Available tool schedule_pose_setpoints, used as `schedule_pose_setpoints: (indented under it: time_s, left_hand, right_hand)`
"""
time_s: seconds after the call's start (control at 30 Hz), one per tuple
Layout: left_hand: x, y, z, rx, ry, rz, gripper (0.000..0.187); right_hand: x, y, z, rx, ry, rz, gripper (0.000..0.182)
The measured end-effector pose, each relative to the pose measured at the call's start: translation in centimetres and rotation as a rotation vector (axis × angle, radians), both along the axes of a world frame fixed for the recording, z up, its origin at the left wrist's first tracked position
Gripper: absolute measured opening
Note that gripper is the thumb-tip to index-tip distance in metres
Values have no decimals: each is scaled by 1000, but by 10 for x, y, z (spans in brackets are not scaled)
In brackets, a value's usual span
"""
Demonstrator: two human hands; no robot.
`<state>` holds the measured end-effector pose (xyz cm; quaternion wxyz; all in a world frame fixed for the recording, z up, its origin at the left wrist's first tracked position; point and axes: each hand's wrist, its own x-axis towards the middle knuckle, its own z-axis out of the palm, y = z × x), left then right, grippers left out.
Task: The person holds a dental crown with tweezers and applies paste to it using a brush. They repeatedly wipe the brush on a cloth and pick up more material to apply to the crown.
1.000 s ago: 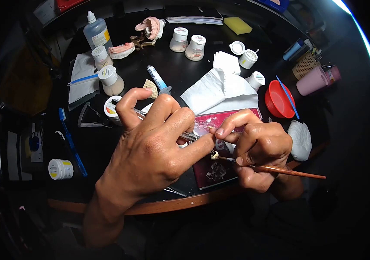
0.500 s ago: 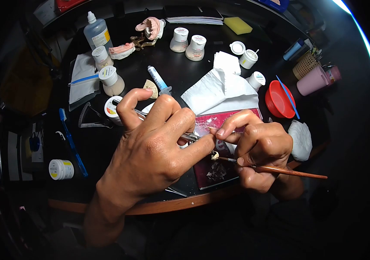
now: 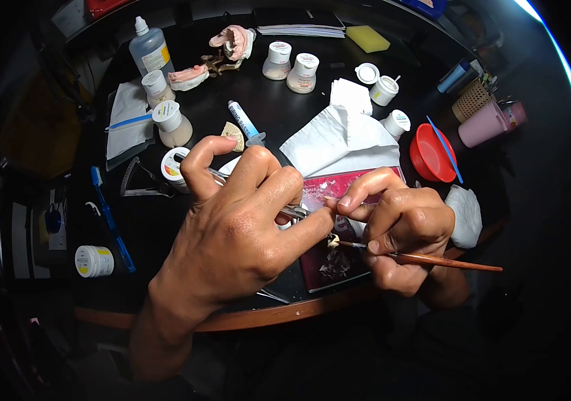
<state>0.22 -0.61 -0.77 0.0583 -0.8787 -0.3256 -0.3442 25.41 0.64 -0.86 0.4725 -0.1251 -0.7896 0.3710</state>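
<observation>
In my left hand (image 3: pixel 238 220), closed, is a metal forceps (image 3: pixel 293 212), mostly hidden by the fingers. Just below its jaws sits a small cream, tooth-shaped piece (image 3: pixel 333 241); what grips it is hidden. My right hand (image 3: pixel 409 230) is closed around a fine paintbrush (image 3: pixel 449 262) with a reddish-brown wooden handle, its tip at the small piece. A thin pale point (image 3: pixel 327 198) shows by the right index fingertip; I cannot make out what it belongs to. Beneath both hands lies a magenta booklet (image 3: pixel 319 271) with whitish scraps on it.
White tissue (image 3: pixel 339 144) lies behind the hands. A red bowl (image 3: pixel 430 157) with a blue stick stands at right. Around are capped jars (image 3: pixel 302 77), a paste syringe (image 3: pixel 242 120), dental casts (image 3: pixel 232 43), a blue toothbrush (image 3: pixel 111 220) and a white tub (image 3: pixel 93 261).
The paintbrush and my right hand have shifted very slightly, the handle's end moving a little up and left. My left hand is almost still.
</observation>
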Motion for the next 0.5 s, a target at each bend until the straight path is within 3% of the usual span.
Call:
schedule_pose_setpoints:
  time_s: [0.2, 0.3, 0.37, 0.4, 0.5]
  left_hand:
    - [-2, -1, 2, -17, 24, 9, 22]
    - [-3, 1, 4, -39, 48, 1, 22]
    - [-4, 4, 2, -49, 39, 3, 24]
    - [-5, 5, 1, -54, 35, 11, 25]
    - [-7, 7, 2, -51, 26, 6, 29]
  right_hand:
    - [5, -6, 7, -94, 92, -114, 18]
    - [42, 6, 20, 59, 153, -407, 21]
    - [64, 3, 34, 12, 89, -825, 17]
    - [84, 1, 37, -136, -29, -1009, 11]
    - [123, 15, 31, -172, -348, -1212, 14]
